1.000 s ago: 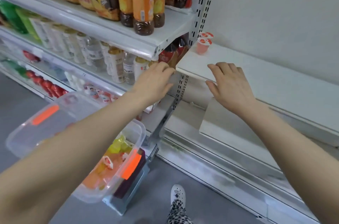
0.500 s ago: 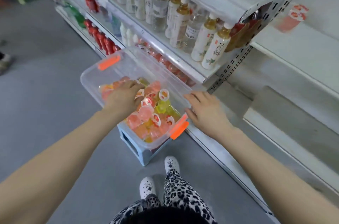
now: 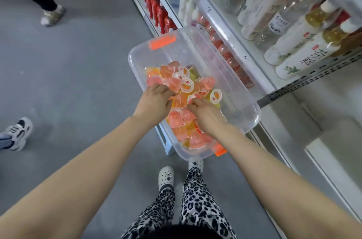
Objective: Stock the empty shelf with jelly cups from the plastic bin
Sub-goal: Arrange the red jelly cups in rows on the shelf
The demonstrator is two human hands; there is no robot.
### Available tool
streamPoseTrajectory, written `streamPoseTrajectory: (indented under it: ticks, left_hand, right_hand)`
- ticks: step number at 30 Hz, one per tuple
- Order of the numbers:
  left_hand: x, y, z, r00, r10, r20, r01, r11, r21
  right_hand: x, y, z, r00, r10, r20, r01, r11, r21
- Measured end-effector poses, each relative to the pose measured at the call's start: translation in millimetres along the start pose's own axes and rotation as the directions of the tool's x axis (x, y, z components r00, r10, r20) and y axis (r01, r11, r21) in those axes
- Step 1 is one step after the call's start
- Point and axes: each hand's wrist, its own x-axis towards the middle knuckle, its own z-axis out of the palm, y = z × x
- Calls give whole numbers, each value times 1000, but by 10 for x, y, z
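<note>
Looking straight down from the head camera, a clear plastic bin (image 3: 235, 90) with orange latches sits raised on a pale blue stool (image 3: 166, 140) in a shop aisle, just beside the drinks shelving. It is probably placed there so the person can reach in without crouching and turn to the shelves with little travel. Pink, orange and yellow jelly cups (image 3: 176, 80) lie jumbled in a loose heap in the near half of the bin; its far half is bare. Both bare forearms stretch forward and down from the bottom corners of the view and meet over the heap. The left hand (image 3: 154, 99) lies palm down, knuckles up, on the left side of the pile, its fingers bent down among the cups. The right hand (image 3: 205, 115) lies palm down just beside it, fingers bent toward a white-lidded cup. The fingertips of both hands are hidden, so whether either has closed on a cup cannot be told; the pose suggests each is gathering a handful. To the right, drink bottles (image 3: 293, 33) fill a shelf. Bare white shelving (image 3: 333, 150) shows at the lower right, with no cups visible on it.
</note>
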Motion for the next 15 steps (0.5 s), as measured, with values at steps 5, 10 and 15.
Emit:
streamPoseTrajectory:
  ticks: [5,10,15]
  left_hand:
    - [7,-5,-5,999,-30,33,30,999,14]
    - [155,36,-86,973,-52,223,31,995,95]
    - [547,-23,-12,963,-58,265,12,985,173]
  right_hand:
    - [2,70,-64,998,-61,-16,61,998,5]
    - [-216,239,-184,950,220,-222,-140,935,326]
    - [-380,471,-286,879,369,-302,-267,905,331]
